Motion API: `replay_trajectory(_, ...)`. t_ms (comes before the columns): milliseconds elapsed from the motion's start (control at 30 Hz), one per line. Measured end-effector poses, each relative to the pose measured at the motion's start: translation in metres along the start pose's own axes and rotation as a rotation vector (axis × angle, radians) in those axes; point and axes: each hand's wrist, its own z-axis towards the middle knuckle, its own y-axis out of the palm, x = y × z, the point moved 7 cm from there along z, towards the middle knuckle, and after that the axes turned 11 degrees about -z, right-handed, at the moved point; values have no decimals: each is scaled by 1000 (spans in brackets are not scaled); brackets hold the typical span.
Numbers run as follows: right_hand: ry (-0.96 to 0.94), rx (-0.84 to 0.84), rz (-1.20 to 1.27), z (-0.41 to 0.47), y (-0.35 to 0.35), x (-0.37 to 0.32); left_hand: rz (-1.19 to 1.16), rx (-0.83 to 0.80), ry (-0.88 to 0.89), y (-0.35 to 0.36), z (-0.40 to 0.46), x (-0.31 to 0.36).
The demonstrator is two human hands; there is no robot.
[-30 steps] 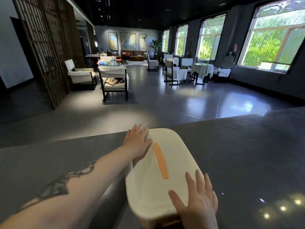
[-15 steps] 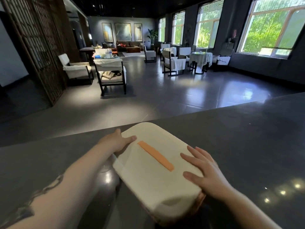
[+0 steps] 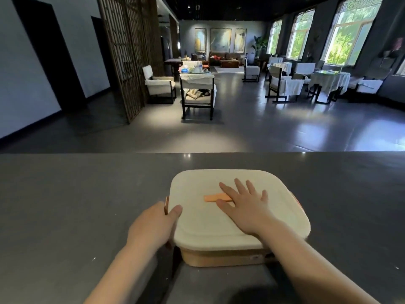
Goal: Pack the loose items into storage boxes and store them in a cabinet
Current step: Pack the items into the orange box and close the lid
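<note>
A storage box [image 3: 223,256] with a cream lid [image 3: 197,222] and an orange strip [image 3: 213,197] on top sits on the dark counter [image 3: 76,205] in front of me. My left hand [image 3: 153,222] grips the lid's left edge, thumb on top and fingers down the side by an orange latch. My right hand [image 3: 243,205] lies flat on the lid with fingers spread, covering the right end of the orange strip. The lid hides the box's contents.
Beyond the counter's far edge lies a grey tiled floor with white armchairs [image 3: 198,93], a wooden lattice screen [image 3: 129,51] at left and cloth-covered tables [image 3: 328,81] by the windows at right.
The box has turned from a diagonal lie to square in front of me. My left hand went from the far corner to the left edge; my right hand moved to the lid's middle.
</note>
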Motion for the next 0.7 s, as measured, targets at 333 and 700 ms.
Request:
replay_trajectory(333,27,-19,-24,-4,-1,-3,316,62,419,47,11,99)
replay_trajectory(700,441,178,64,-36,-18,107,320,-48,333,76,25,86)
